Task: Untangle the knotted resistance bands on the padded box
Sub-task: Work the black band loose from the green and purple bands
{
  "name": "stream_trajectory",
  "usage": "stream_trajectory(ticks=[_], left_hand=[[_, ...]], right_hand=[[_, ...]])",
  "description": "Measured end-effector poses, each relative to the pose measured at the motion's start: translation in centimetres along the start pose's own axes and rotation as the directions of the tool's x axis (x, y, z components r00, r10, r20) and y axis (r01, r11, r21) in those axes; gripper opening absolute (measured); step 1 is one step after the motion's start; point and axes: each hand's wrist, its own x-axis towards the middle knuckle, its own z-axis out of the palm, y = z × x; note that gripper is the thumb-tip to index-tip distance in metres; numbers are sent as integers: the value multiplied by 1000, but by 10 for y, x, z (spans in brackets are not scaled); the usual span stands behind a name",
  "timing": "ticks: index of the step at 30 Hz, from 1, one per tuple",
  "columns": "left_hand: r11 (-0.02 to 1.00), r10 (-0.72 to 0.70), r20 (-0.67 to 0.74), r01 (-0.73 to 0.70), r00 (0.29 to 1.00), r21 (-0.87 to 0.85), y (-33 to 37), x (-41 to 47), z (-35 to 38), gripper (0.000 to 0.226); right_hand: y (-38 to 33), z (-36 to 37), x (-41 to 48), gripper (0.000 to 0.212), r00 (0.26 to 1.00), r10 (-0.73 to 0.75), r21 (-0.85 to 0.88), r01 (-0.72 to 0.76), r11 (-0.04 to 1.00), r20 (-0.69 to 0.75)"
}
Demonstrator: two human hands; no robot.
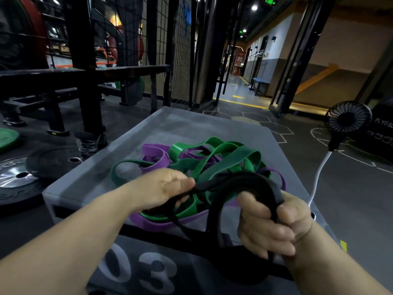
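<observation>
A tangle of green bands (229, 158) and purple bands (153, 153) lies on top of the grey padded box (182, 124). A black band (240, 182) arches up out of the pile, held between both hands. My left hand (161, 188) pinches one end of it just in front of the pile. My right hand (274, 226) is closed around the other side of the black loop, whose strands hang down over the box's front edge. Part of the tangle is hidden behind my hands.
Black weight plates (51, 165) and a green plate (7, 138) lie on the floor at left, beside a black rack (85, 71). A small black fan (347, 118) with a white cable (319, 175) stands at the right. A corridor opens beyond.
</observation>
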Motion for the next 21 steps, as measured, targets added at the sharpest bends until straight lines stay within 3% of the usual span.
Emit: stream_trajectory(ticks=[3, 7, 12, 15, 18, 21], left_hand=[[997, 38, 89, -33, 995, -63, -2, 5, 17, 43], [976, 114, 104, -92, 988, -198, -4, 8, 31, 67], [984, 64, 149, -37, 987, -173, -6, 8, 37, 51], [993, 41, 186, -20, 982, -114, -5, 6, 32, 68], [986, 34, 241, 6, 970, -165, -4, 3, 27, 74], [963, 68, 290, 13, 955, -268, 0, 0, 28, 65]], right_hand=[[-3, -1, 1, 25, 998, -66, 18, 66, 998, -22], [-1, -3, 1, 30, 993, -106, 78, 111, 991, -60], [-6, -8, -2, 44, 981, -136, 149, 156, 976, -140], [-14, -9, -5, 46, 971, -158, 184, 191, 964, -181], [-18, -9, -7, 51, 968, -167, 224, 208, 952, -188], [-16, -7, -4, 55, 972, -151, 236, 192, 953, -179]])
